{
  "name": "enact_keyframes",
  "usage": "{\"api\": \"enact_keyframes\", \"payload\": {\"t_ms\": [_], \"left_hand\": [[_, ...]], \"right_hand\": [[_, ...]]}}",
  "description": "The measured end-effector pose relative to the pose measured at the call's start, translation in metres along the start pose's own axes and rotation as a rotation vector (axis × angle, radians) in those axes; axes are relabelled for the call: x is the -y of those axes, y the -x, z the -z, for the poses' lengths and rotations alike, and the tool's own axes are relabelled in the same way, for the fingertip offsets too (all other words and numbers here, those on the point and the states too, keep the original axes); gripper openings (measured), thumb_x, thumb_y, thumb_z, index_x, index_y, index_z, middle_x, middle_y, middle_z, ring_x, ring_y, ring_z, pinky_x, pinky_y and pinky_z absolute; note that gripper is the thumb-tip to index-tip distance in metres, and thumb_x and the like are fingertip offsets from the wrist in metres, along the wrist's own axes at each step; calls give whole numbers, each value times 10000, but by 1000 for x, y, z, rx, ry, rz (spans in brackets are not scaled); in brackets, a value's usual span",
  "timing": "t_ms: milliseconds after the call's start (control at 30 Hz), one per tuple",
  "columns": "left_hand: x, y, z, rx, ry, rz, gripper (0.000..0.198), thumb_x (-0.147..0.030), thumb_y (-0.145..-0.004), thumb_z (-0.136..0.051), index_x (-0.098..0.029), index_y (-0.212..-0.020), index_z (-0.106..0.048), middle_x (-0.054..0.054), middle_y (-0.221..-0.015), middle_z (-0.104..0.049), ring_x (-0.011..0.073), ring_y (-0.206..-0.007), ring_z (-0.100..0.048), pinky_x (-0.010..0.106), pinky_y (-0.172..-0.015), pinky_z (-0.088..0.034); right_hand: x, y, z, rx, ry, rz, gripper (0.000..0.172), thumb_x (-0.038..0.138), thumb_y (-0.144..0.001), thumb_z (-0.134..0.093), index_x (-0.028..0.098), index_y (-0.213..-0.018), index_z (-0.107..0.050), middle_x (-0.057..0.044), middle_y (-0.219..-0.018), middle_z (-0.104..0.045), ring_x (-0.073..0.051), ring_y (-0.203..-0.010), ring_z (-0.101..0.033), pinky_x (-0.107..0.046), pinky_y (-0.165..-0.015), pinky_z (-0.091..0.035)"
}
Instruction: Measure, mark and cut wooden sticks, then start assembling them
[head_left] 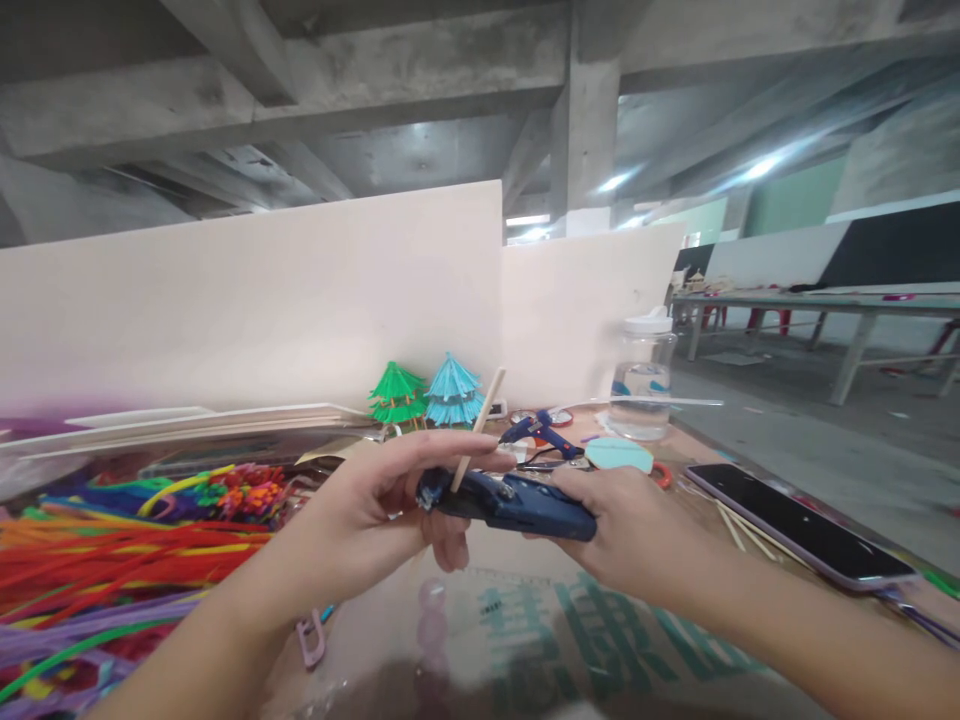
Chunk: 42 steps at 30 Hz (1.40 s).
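My right hand (622, 510) is closed round the handle end of a dark blue hand tool (525, 503), whose exact kind I cannot make out. Across the tool's left end slants a thin wooden stick (484, 410), its upper tip pointing up and right. My left hand (397, 490) is at that end, index finger stretched behind the stick and other fingers curled beneath the tool. Where its fingers grip the stick is partly hidden. Beyond the hands stand a green paper-like tree (397, 392) and a light blue one (453, 390).
Colourful pipe cleaners (142, 550) crowd the left. A blue glue gun (544, 435), a light blue disc (619, 456) and a clear water bottle (643, 385) stand or lie behind my hands. A phone (795, 522) lies at right. A white board (247, 310) rises behind.
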<state>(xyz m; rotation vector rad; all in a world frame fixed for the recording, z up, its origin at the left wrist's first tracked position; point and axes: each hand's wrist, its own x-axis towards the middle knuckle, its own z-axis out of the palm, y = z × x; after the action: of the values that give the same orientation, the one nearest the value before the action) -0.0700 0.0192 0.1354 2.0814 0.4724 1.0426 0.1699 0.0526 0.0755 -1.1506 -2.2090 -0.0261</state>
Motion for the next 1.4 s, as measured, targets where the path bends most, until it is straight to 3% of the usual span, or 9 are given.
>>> {"api": "enact_keyframes", "payload": {"t_ms": [300,433,633,800,967,1100,1267,1400], "left_hand": [[0,-6,4,-27,127,219,448,-129,-848,-638,-282,-1268,-607,126,-1268,-661,74,-566,-674,183,-548,-587],[0,-7,1,-15,192,233,462,-127,-824,-660,-266,-1261,-609,150,-1313,-625,77,-568,-677,181,-529,-585],[0,-8,2,-46,214,304,479,-115,-811,-662,-251,-1266,-597,154,-1327,-613,68,-547,-671,179,-526,-583],[1,-9,-1,-62,213,320,509,-92,-794,-661,-257,-1270,-590,126,-1270,-656,55,-536,-662,168,-517,-572],[2,-9,-2,-68,158,311,442,-124,-798,-657,-204,-1230,-601,112,-1119,-723,69,-520,-653,167,-481,-554],[14,-10,6,-67,58,353,380,-122,-805,-633,-208,-1175,-621,80,-1126,-718,59,-536,-642,168,-501,-551],[30,-13,24,-9,-49,405,475,-192,-833,-633,-239,-1299,-552,147,-1395,-557,47,-567,-627,196,-543,-560],[24,-12,42,-108,-89,398,499,-273,-820,-683,-220,-1297,-544,168,-1380,-568,43,-541,-605,193,-513,-550]], "right_hand": [[19,-7,1,122,-271,-65,142,320,-784,-702,251,-904,-732,-15,-871,-758,-229,-787,-691,-313,-703,-503],[20,-7,-3,116,-332,-50,176,308,-780,-698,246,-942,-722,-14,-890,-748,-219,-797,-676,-314,-731,-490],[16,-8,-9,181,-398,-105,62,262,-770,-679,216,-792,-715,22,-705,-698,-182,-661,-625,-277,-621,-440],[12,-8,-14,166,-399,-109,96,271,-782,-655,203,-730,-699,14,-658,-675,-183,-630,-608,-281,-595,-430],[12,-10,-15,114,-395,-55,96,269,-797,-635,208,-812,-708,-15,-786,-731,-202,-728,-647,-304,-681,-477],[10,-13,-21,144,-360,-63,128,284,-803,-639,197,-878,-695,-41,-883,-740,-224,-797,-656,-329,-733,-485],[-6,-14,-46,203,-359,-164,245,280,-829,-613,157,-1036,-656,-83,-975,-726,-239,-865,-660,-334,-764,-479],[-12,-5,-59,203,-194,-137,253,236,-824,-594,149,-1058,-628,-121,-1029,-706,-261,-937,-645,-350,-801,-468]]}}
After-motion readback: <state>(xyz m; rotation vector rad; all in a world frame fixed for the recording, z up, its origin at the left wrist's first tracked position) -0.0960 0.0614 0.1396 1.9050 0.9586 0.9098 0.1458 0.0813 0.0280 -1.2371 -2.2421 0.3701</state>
